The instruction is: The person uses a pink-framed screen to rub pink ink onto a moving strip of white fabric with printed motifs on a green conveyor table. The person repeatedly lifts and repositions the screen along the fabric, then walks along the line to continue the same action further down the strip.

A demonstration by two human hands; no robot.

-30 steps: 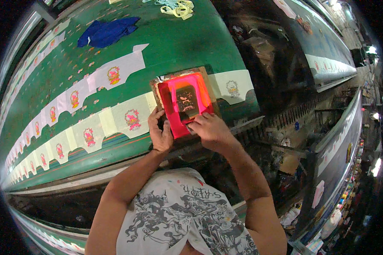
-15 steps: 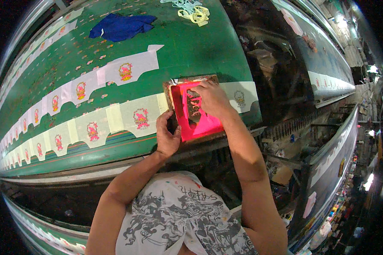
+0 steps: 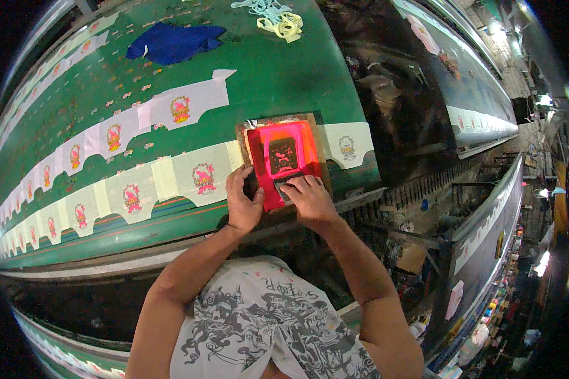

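A small wooden-framed screen [image 3: 284,151] smeared with bright pink and orange ink lies over the row of white fabric pieces [image 3: 341,145] on the green printing table [image 3: 284,82]; a dark stencil area shows a small figure. My left hand [image 3: 243,199] grips the frame's left side near its lower corner. My right hand [image 3: 310,201] is closed on a dark squeegee [image 3: 283,189] at the lower part of the screen, just below the stencil. Fabric pieces left of the frame carry pink printed emblems; the piece at its right shows a grey one.
A navy cloth [image 3: 174,41] and pale blue and yellow strips [image 3: 278,24] lie at the back. A second fabric row [image 3: 158,114] runs farther up the table. A dark aisle with metal rails, another long table [image 3: 461,88] and a long board [image 3: 483,221] are on the right.
My right hand went up to the top of the screen at half a second ago and is now back at its lower part with the squeegee. My left hand stays on the frame.
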